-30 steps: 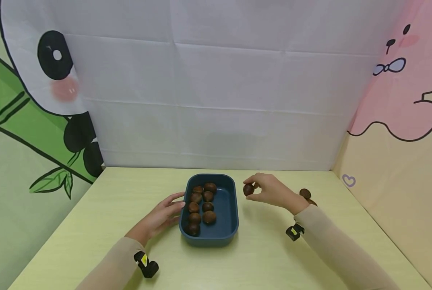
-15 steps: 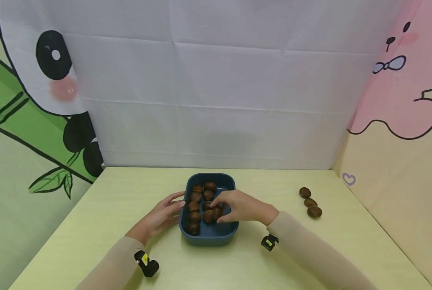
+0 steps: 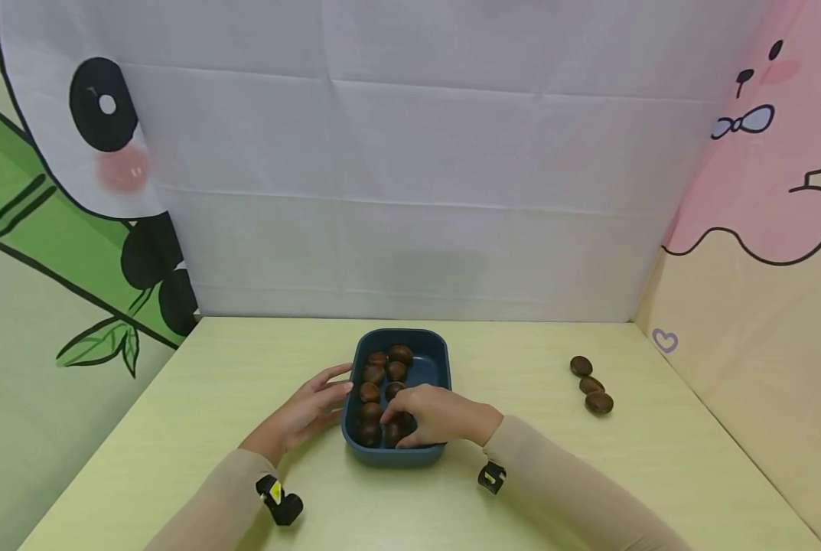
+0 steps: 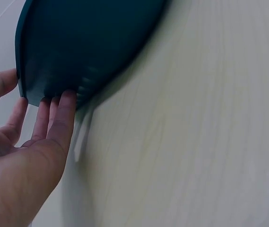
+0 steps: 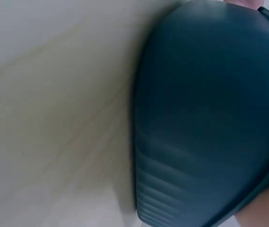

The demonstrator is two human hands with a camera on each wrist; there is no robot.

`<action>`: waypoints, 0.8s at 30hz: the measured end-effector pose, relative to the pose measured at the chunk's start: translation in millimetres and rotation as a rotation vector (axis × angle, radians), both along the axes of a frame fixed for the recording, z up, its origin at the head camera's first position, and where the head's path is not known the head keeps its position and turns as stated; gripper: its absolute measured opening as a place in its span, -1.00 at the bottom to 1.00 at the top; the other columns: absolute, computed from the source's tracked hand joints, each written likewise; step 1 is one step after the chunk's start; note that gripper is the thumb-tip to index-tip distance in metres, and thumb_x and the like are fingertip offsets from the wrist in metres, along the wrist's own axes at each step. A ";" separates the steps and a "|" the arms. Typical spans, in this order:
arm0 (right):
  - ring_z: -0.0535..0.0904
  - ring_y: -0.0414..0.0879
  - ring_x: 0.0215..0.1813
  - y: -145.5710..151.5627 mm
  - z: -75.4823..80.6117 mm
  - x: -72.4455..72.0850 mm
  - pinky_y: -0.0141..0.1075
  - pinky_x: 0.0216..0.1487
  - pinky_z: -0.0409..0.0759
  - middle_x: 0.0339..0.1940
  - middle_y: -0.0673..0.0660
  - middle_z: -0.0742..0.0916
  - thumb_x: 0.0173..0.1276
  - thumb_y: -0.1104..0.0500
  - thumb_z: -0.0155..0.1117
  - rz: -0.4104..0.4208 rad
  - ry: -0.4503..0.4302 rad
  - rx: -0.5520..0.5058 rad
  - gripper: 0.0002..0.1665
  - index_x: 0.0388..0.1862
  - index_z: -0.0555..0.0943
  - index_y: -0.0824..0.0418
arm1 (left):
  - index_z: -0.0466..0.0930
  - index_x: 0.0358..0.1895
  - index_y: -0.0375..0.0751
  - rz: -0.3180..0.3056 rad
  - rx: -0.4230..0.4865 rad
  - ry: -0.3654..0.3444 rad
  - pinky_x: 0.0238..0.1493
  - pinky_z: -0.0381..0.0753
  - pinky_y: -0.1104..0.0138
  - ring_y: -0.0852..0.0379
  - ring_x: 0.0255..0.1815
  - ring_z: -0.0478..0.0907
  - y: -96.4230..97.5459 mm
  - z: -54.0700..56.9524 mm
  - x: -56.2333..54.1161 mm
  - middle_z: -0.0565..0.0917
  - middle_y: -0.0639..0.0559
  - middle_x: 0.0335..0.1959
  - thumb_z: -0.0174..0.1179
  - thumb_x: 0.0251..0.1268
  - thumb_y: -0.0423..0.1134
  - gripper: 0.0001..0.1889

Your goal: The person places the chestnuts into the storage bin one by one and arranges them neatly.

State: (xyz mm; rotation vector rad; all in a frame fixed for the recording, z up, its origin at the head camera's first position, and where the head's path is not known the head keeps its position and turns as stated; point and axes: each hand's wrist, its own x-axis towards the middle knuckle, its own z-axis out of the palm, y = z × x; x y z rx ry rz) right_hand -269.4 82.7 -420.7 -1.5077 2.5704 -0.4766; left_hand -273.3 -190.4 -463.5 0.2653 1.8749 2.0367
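Note:
A dark blue rectangular box (image 3: 434,370) stands on the table, with several brown chestnuts (image 3: 369,392) in rows along its left and middle. My right hand (image 3: 438,415) reaches over the box's right wall, thumb and fingers pinching a chestnut (image 3: 395,430) low down near the front end. Part of that chestnut and its neighbours is hidden by the fingers. At the box's left side, my left hand (image 3: 307,413) touches the outer wall with fairly straight fingers. The left wrist view shows those fingertips against the box wall (image 4: 87,42); in the right wrist view the box wall (image 5: 210,104) hides the fingers.
Three loose chestnuts (image 3: 592,385) lie in a short slanting line on the right of the pale wooden table (image 3: 520,352). A white cloth backdrop (image 3: 410,191) rises behind the table's far edge. Printed cartoon panels flank both sides.
My right hand has carried a chestnut from right of the box into it, then shifted toward the box's front end. My left hand has stayed at the left wall.

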 end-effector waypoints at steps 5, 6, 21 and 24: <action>0.58 -0.38 -0.06 -1.8 0.0 1.0 -0.59 -0.08 0.49 -0.04 -0.15 0.69 0.24 0.07 0.55 -0.006 -0.013 0.003 -0.58 0.08 0.69 0.04 | 0.02 0.59 -0.17 -0.003 0.004 0.002 0.32 0.42 0.02 -0.06 0.30 0.46 -1.5 -0.7 0.3 0.29 -0.35 0.45 0.10 0.56 -0.14 -0.32; 0.58 -0.38 -0.06 -2.2 0.0 1.0 -0.59 -0.09 0.49 -0.05 -0.15 0.70 0.24 0.07 0.54 -0.008 -0.017 0.003 -0.58 0.07 0.69 0.04 | 0.02 0.59 -0.17 -0.002 0.005 0.002 0.32 0.42 0.02 -0.06 0.30 0.46 -1.8 -0.8 0.4 0.29 -0.35 0.44 0.10 0.56 -0.14 -0.32; 0.57 -0.35 -0.02 3.3 3.5 -0.5 -0.56 -0.05 0.50 -0.02 -0.13 0.69 0.30 0.07 0.50 0.010 -0.004 -0.026 -0.62 0.08 0.69 0.05 | 0.04 0.58 -0.16 0.005 -0.001 -0.002 0.31 0.43 0.02 -0.05 0.29 0.47 -0.4 -0.4 0.0 0.32 -0.32 0.43 0.11 0.55 -0.15 -0.33; 0.59 -0.32 -0.02 9.5 9.7 -2.2 -0.52 -0.04 0.54 0.00 -0.10 0.70 0.32 0.09 0.47 0.009 0.003 -0.051 -0.64 0.08 0.69 0.07 | 0.05 0.58 -0.16 0.006 -0.005 -0.003 0.30 0.44 0.03 -0.06 0.30 0.46 0.4 0.5 -0.7 0.32 -0.32 0.43 0.11 0.55 -0.15 -0.33</action>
